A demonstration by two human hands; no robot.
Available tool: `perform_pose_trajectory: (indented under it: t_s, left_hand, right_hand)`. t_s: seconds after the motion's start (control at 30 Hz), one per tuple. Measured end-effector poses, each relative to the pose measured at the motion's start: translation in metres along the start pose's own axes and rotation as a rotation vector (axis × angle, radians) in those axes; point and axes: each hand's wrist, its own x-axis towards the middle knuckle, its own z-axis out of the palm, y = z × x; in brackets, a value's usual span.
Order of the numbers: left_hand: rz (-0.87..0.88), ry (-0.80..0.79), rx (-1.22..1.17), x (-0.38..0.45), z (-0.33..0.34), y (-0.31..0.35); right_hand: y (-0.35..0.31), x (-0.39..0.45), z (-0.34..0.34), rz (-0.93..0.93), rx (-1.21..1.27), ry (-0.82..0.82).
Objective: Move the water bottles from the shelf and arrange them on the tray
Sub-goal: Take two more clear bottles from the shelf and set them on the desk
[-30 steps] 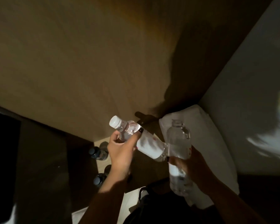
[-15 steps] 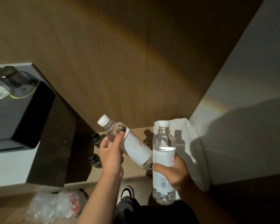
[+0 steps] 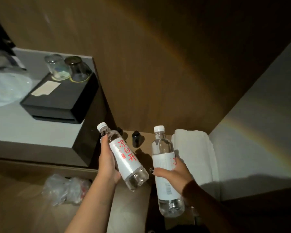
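Observation:
I hold two clear water bottles with white caps and white labels with red characters. My left hand [image 3: 107, 163] grips the left bottle [image 3: 124, 157], which tilts with its cap toward the upper left. My right hand [image 3: 173, 172] grips the right bottle [image 3: 165, 167], which stands nearly upright. Both bottles hang above the low wooden shelf [image 3: 146, 137]. A black tray [image 3: 57, 96] rests on the white counter [image 3: 23, 128] at the left, with two upturned glasses [image 3: 67, 68] at its far end and a white card on it.
Two small dark bottles [image 3: 136, 137] stand on the shelf by the wooden wall. A folded white towel [image 3: 193, 152] lies on the shelf to the right. A crumpled plastic bag [image 3: 65, 189] lies on the floor below the counter. A plastic-wrapped item [image 3: 5, 88] lies on the counter's left.
The view has swung left and up, bringing the counter, tray and glasses into sight. Both hands, still holding their bottles, have lifted away from the shelf and moved slightly apart.

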Motion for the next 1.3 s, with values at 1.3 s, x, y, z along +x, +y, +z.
perform_pose_trajectory:
  t_s: [1.3]
  left_hand:
    - [0.328,0.223,0.042,0.025,-0.474,0.458]
  right_hand:
    - [-0.178,0.124,0.677,-0.168,-0.237,-0.48]
